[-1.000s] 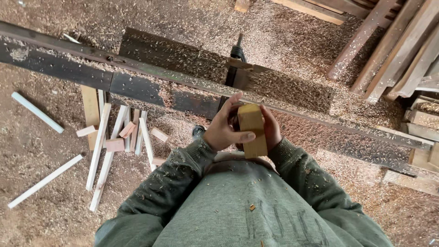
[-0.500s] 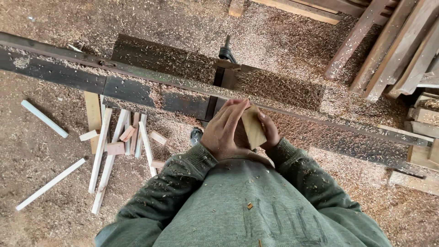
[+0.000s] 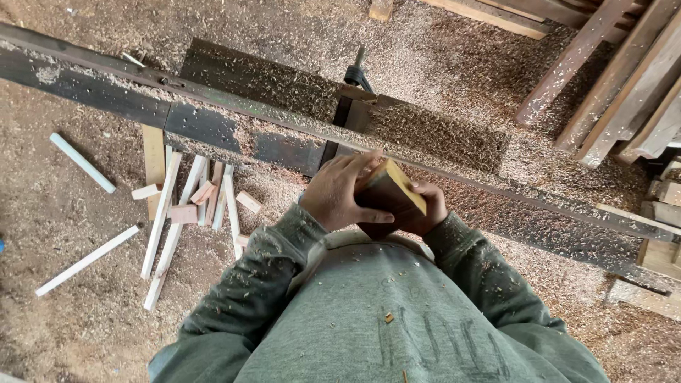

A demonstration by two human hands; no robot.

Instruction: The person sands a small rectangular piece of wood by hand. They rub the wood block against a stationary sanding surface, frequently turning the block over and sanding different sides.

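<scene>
both hands grip one wood block [image 3: 394, 195] close at my chest: left hand [image 3: 339, 193] wraps its 9 o'clock side, right hand [image 3: 424, 213] cups underneath. i see its long axis run 11 to 5 o'clock, above the sawdust-covered machine bed [image 3: 454, 142].

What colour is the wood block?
Block: dark brown, with a light tan top edge, in the head view.

We can't see most of our right hand [image 3: 425, 209], it's tucked behind the wood block [image 3: 390, 195]. Our left hand [image 3: 339, 191] covers the block's near side. The stacked planks [image 3: 624, 92] run off the right edge.
</scene>
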